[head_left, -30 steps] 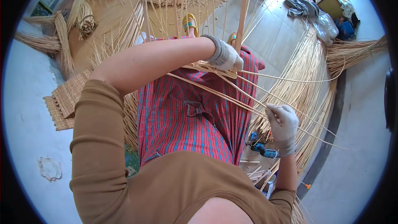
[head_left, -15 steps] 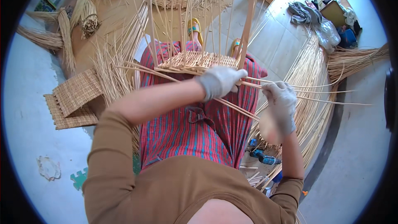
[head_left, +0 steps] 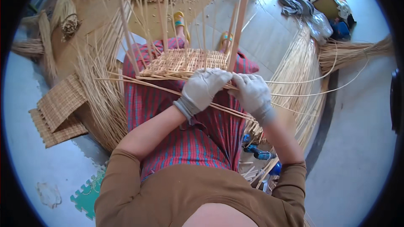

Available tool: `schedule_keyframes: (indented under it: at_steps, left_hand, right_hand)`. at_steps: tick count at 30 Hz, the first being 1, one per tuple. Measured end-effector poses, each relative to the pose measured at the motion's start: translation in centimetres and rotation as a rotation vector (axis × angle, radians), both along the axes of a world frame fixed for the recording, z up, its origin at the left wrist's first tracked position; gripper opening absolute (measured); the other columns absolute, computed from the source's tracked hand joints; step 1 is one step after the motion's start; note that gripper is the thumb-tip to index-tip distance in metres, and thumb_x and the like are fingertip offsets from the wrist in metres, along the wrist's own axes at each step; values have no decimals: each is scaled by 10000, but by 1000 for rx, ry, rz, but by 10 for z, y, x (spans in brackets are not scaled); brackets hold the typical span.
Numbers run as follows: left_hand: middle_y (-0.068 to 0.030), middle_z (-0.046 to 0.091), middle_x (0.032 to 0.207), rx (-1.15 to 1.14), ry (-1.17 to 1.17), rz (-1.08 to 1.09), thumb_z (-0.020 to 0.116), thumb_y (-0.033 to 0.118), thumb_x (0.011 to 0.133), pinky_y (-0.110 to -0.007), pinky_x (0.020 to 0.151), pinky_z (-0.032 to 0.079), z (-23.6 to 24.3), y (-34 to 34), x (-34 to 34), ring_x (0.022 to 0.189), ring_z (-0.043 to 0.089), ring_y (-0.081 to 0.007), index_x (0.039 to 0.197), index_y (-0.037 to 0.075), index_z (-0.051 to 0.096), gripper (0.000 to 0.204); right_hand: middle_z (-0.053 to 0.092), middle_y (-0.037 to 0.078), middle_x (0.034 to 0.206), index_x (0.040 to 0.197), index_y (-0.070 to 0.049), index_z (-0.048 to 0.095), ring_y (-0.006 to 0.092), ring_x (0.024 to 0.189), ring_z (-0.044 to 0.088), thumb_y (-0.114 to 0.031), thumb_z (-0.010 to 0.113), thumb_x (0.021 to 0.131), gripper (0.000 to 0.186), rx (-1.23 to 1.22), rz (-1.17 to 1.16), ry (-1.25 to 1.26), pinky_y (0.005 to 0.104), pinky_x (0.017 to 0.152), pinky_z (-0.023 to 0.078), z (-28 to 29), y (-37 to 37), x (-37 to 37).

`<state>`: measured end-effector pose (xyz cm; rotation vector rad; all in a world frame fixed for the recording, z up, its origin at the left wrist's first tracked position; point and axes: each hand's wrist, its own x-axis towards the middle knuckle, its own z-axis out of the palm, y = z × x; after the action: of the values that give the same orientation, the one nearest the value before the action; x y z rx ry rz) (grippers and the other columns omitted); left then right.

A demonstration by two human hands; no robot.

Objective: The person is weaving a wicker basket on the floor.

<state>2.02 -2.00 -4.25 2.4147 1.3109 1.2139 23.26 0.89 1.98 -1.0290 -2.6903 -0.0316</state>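
Note:
A woven cane basket base (head_left: 181,61) rests across my lap on red striped cloth (head_left: 181,143), with long upright canes and flat wooden stakes (head_left: 237,25) rising from it. My gloved left hand (head_left: 204,86) is closed on the canes along its near edge, just left of the right corner stake. Beside it, my gloved right hand (head_left: 250,94) pinches canes at that corner; loose strands (head_left: 303,94) trail out to the right. Several long canes (head_left: 155,92) cross the cloth below the base. What lies under my fingertips is partly hidden.
Cane bundles lie left (head_left: 101,101) and right (head_left: 294,63), with woven mats (head_left: 59,101) at the left. A cordless drill (head_left: 259,151) and offcuts (head_left: 252,172) are beside my right leg. A green foam mat (head_left: 88,197) lies lower left; clothes and bags (head_left: 315,17) are piled upper right.
My left hand has come down from across the basket to its near edge, uncovering the weave. My right hand has moved up and left from the trailing canes to beside my left hand.

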Motion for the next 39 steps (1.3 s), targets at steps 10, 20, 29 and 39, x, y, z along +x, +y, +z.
schedule_keyframes:
  at_steps: [10, 20, 29, 39]
  left_hand:
    - [-98, 726, 944, -110, -66, 166, 753, 208, 890, -458, 771, 539, 16, 25, 4, 877, 711, -343, 1225, 150, 597, 374]
    - [-126, 770, 1040, -442, -343, 104, 680, 318, 1004, -398, 731, 584, 48, 68, -17, 795, 747, -268, 1423, 25, 513, 538]
    - [-59, 725, 860, -1034, -668, 2, 791, 226, 950, -254, 535, 515, 40, 93, 19, 580, 608, -84, 1171, -6, 682, 339]
    - [-34, 678, 736, -915, -656, 2, 703, 325, 1011, -284, 531, 517, 53, 66, 16, 543, 621, -113, 1042, 11, 684, 317]
  right_hand:
    - [679, 67, 818, 962, -111, 612, 286, 800, 693, -314, 810, 805, 323, 6, 27, -90, 421, 757, 534, 16, 42, -13]
    - [687, 86, 799, 943, -103, 622, 299, 800, 704, -413, 783, 849, 362, 22, 50, -94, 439, 741, 535, 19, 39, -25]
    - [716, 82, 814, 957, -114, 673, 303, 753, 707, -411, 812, 793, 367, 62, 10, -83, 408, 682, 553, 12, 38, -12]
    - [715, 64, 830, 965, -138, 659, 297, 778, 710, -438, 795, 821, 360, 2, -19, -37, 432, 716, 555, 12, 36, -6]
